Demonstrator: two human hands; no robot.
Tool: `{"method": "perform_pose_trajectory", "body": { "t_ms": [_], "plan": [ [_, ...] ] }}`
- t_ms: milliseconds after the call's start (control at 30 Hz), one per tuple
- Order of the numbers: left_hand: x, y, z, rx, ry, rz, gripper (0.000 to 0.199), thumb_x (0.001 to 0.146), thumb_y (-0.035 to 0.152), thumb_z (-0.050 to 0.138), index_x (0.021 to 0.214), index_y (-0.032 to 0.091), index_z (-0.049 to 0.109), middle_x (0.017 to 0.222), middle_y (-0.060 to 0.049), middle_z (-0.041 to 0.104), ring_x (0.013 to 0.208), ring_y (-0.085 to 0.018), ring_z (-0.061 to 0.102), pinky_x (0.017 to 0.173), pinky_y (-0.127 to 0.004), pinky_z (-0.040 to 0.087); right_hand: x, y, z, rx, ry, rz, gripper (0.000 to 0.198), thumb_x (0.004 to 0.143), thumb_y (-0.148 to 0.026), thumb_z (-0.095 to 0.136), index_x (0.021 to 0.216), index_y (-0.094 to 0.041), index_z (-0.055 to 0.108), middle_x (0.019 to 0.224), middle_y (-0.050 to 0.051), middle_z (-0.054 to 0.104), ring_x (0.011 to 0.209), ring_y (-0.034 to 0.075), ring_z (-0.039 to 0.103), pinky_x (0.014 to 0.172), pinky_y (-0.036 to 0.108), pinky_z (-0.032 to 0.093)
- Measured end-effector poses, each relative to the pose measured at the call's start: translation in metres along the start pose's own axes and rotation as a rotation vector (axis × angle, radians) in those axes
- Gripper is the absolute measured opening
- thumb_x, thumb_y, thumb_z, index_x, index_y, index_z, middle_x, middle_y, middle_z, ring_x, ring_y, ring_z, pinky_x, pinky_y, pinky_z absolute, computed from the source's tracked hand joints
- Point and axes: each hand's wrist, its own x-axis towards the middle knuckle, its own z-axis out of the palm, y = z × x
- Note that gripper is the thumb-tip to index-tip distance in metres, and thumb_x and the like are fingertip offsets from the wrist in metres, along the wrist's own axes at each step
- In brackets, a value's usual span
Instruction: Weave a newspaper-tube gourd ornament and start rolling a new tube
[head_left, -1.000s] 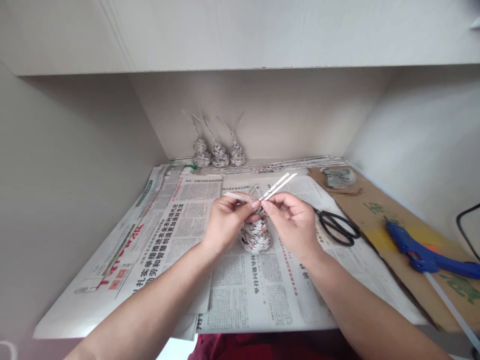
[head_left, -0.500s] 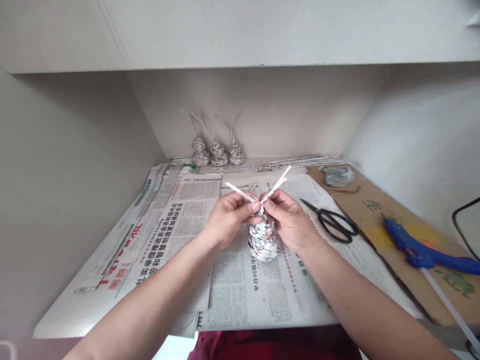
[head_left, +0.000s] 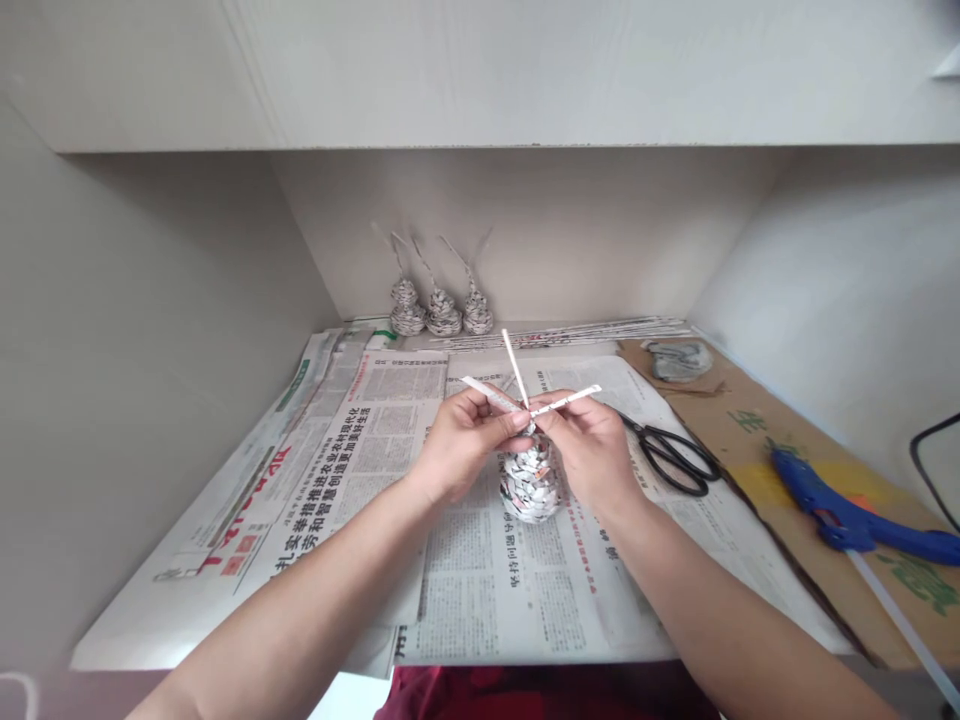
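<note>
So the person's got a woven paper piece (head_left: 531,488) over the middle of the desk, wide end down, with both hands up at its narrow neck. The left hand (head_left: 471,435) is pinched on that neck, thumb and fingers closed. The right hand (head_left: 589,440) is pinched there too, fingertips right beside the left's, though some of its fingers are hidden. Three paper strips stick out the top: a left strip (head_left: 491,393), a middle strip (head_left: 514,368) pointing far, and a right strip (head_left: 566,401) across the right fingers. Newspaper (head_left: 465,610) is spread underneath. Black scissors (head_left: 675,455) lie just right of the right hand, and farther right a blue glue gun (head_left: 847,515) sits on cardboard (head_left: 739,440). Three little woven gourds (head_left: 444,318) are lined up far left of centre, by some thin paper rods (head_left: 570,333).
</note>
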Motion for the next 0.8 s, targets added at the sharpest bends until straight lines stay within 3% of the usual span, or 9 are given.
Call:
{"method": "perform_pose_trajectory", "body": {
  "t_ms": [133, 333, 533, 800],
  "plan": [
    [-0.0011, -0.0048, 0.0021, 0.038, 0.042, 0.056, 0.026, 0.067, 0.027, 0.082, 0.080, 0.012, 0.064, 0.077, -0.003, 0.068, 0.070, -0.013, 0.067, 0.068, -0.027, 0.060, -0.0068, -0.0068, 0.0012, -0.165, -0.026, -0.141, 0.011, 0.086, -0.027, 0.065, 0.091, -0.023, 0.073, 0.096, 0.005, 0.071, 0.093, 0.021, 0.066, 0.087, 0.036, 0.052],
    [-0.0010, -0.0035, 0.0017, 0.035, 0.049, 0.115, 0.027, 0.071, 0.027, 0.080, 0.088, 0.013, 0.065, 0.080, -0.003, 0.069, 0.073, -0.013, 0.068, 0.068, -0.026, 0.060, -0.0082, -0.0019, 0.0031, -0.070, -0.095, -0.181, 0.011, 0.083, -0.023, 0.069, 0.094, -0.026, 0.073, 0.110, 0.005, 0.069, 0.104, 0.023, 0.065, 0.093, 0.044, 0.053],
    [-0.0026, 0.0000, 0.0036, 0.000, 0.086, 0.154, 0.030, 0.071, 0.029, 0.079, 0.090, 0.017, 0.059, 0.083, -0.001, 0.068, 0.073, -0.013, 0.067, 0.064, -0.027, 0.061, -0.0071, 0.0000, 0.0055, -0.215, -0.035, -0.245, 0.012, 0.086, -0.023, 0.066, 0.093, -0.027, 0.075, 0.105, 0.004, 0.070, 0.104, 0.022, 0.064, 0.095, 0.041, 0.050],
    [-0.0031, -0.0032, 0.0059, 0.016, 0.144, 0.191, 0.028, 0.073, 0.030, 0.077, 0.088, 0.017, 0.058, 0.077, 0.002, 0.060, 0.072, -0.012, 0.063, 0.065, -0.028, 0.062, -0.0086, -0.0003, 0.0068, -0.241, 0.072, -0.189, 0.008, 0.079, -0.027, 0.073, 0.085, -0.023, 0.071, 0.092, 0.004, 0.070, 0.088, 0.020, 0.067, 0.083, 0.038, 0.054]
  ]
}}
